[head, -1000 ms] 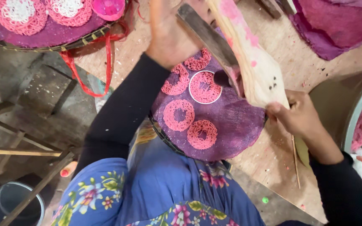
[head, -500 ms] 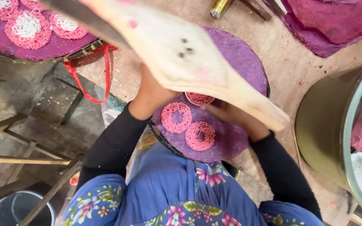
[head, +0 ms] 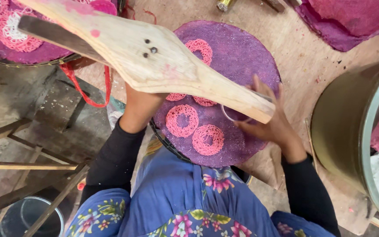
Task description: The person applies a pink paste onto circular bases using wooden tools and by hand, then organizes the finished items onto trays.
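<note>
- Wooden paddle-shaped press (head: 154, 57), pale and pink-stained with a dark metal strip, crosses above the work; its narrow handle end lies under the right hand's fingertips (head: 259, 90), its wide end reaches well beyond the left wrist.
- Purple round woven mat (head: 237, 66) lies beneath both hands; most of its surface is still bare.
- Pink lacy coiled rings (head: 183, 120), about five visible, rest on the mat between the two hands, so the laying-out seems partly done.
- Right hand (head: 270, 123): fingers spread and curled over the handle and a small round rim.
- Left hand (head: 139, 107): fingers hidden behind the press; their grip cannot be told.
</note>
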